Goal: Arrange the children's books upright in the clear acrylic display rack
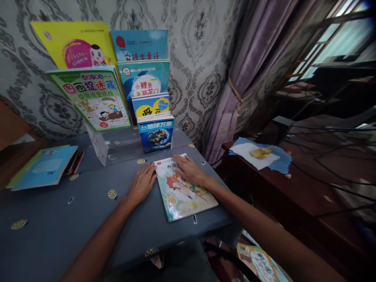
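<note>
A thin picture book with a pale illustrated cover lies flat and closed near the right end of the table. My right hand rests on its upper right part, fingers stretched out over the cover and hiding some of the title. At the book's upper left corner is my left hand, palm down, its fingers extended and the tips at the book's edge. Neither hand grips anything. Just beyond the book, a blue book with a globe stands at the front of a clear stand.
Several books, among them a green-framed book, stand upright against the wall. Blue books lie at the left on the grey tablecloth. A dark red table with cables stands right; another book lies below.
</note>
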### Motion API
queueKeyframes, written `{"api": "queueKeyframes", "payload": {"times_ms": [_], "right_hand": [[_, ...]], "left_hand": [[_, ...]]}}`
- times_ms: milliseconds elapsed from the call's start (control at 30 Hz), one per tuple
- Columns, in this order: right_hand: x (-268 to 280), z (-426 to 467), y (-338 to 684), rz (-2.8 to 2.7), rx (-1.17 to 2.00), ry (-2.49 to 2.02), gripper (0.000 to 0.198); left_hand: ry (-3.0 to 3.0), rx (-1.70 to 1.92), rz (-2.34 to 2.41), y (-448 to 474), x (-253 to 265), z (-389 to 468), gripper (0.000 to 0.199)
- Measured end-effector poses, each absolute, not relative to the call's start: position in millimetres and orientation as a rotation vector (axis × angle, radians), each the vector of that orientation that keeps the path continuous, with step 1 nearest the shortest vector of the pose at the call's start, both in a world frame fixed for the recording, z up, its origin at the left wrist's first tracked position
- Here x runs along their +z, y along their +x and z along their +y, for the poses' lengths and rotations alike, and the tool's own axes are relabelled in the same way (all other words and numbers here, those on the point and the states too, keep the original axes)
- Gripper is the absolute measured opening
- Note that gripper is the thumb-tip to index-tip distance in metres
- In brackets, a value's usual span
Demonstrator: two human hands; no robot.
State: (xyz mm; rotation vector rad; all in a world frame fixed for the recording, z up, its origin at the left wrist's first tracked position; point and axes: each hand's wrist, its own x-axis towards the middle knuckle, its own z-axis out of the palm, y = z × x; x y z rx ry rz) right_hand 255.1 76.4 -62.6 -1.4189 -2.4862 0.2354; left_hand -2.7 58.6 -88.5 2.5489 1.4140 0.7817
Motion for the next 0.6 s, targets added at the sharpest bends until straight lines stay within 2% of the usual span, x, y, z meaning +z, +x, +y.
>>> {"api": "queueKeyframes", "payload": {"times_ms": [367,600], "right_hand": [[-89,86,282,-2.287,0.386,-1.385,0.050],[-91,84,281,-2.245,0.370,-1.375,0.052]], "left_hand": [[2.662,0.636,1.412,40,-51,82,0.026],[2.658,0.594,1.189,88,-67,104,0.039]]}}
